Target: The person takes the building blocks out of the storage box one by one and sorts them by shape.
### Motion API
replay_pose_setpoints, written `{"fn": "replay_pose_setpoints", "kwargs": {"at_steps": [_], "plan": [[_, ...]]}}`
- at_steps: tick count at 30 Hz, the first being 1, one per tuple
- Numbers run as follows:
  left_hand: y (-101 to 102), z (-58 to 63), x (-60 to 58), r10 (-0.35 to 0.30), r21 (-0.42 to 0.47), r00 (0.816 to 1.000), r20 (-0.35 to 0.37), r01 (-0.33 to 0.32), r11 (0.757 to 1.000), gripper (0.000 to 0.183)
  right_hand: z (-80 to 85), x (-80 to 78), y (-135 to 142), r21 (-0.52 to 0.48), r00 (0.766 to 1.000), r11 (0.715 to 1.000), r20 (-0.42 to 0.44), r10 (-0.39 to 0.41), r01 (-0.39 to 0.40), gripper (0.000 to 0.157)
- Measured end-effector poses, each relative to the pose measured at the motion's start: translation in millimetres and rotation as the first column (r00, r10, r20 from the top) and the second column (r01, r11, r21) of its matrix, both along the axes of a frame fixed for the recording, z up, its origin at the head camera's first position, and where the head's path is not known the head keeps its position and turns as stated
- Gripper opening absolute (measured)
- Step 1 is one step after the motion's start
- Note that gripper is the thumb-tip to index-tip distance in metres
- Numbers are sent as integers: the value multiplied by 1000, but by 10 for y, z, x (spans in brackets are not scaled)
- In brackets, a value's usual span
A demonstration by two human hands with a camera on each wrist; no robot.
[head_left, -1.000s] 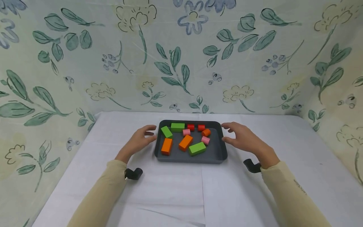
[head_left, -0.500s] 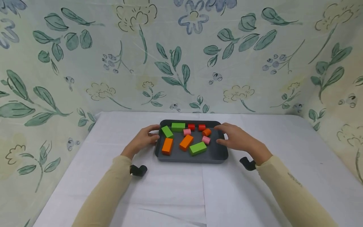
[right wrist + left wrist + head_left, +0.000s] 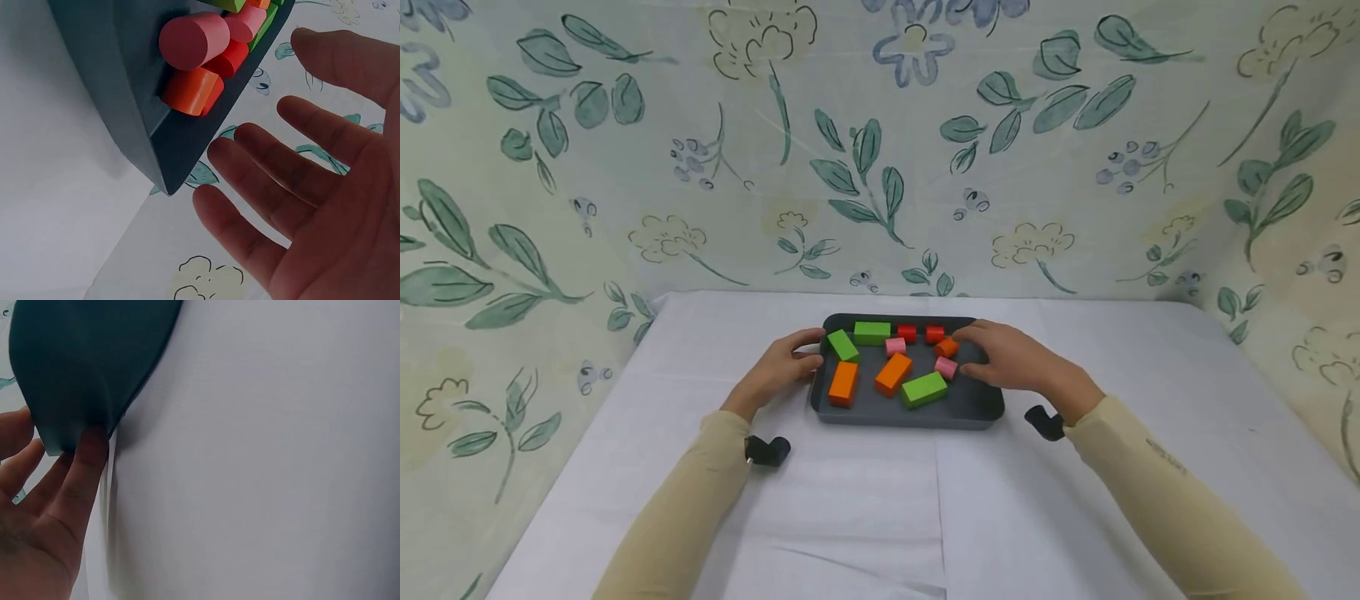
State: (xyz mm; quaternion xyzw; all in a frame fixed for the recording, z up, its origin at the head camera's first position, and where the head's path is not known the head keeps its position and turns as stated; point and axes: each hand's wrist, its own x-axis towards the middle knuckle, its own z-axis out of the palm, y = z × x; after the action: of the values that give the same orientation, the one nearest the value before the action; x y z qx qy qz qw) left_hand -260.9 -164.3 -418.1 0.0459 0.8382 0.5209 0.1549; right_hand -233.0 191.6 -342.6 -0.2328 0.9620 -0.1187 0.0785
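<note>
A dark grey tray [image 3: 910, 420] lies on the table with several coloured blocks in it. My left hand [image 3: 777, 372] holds its left end, with a fingertip on the outer wall of the tray [image 3: 94, 369] in the left wrist view. Over the tray's right side hovers my right hand [image 3: 1011, 358], fingers spread and holding nothing. Nearest to it are a small orange block [image 3: 947, 347] and a pink cylinder [image 3: 946, 368]. In the right wrist view, the right hand [image 3: 312, 187] is apart from the orange block [image 3: 187, 90] and the pink cylinder [image 3: 194, 40].
Green blocks [image 3: 924, 389], orange blocks [image 3: 892, 374] and two red pieces [image 3: 906, 333] also lie in the tray. A white cloth [image 3: 865, 517] covers the table. Floral fabric [image 3: 880, 167] hangs behind and at the sides.
My left hand has moved right onto the tray's left end and stays there. The right hand has moved left from beside the tray to above its right part. The blocks look unmoved.
</note>
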Motion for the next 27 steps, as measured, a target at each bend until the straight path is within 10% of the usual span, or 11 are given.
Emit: {"fn": "replay_pose_setpoints", "kwargs": {"at_steps": [27], "plan": [[4,-30,-9,11,65,1000,10,-12,998,61,-123,-300,-265,81,993,994,102,61,-69,43]]}}
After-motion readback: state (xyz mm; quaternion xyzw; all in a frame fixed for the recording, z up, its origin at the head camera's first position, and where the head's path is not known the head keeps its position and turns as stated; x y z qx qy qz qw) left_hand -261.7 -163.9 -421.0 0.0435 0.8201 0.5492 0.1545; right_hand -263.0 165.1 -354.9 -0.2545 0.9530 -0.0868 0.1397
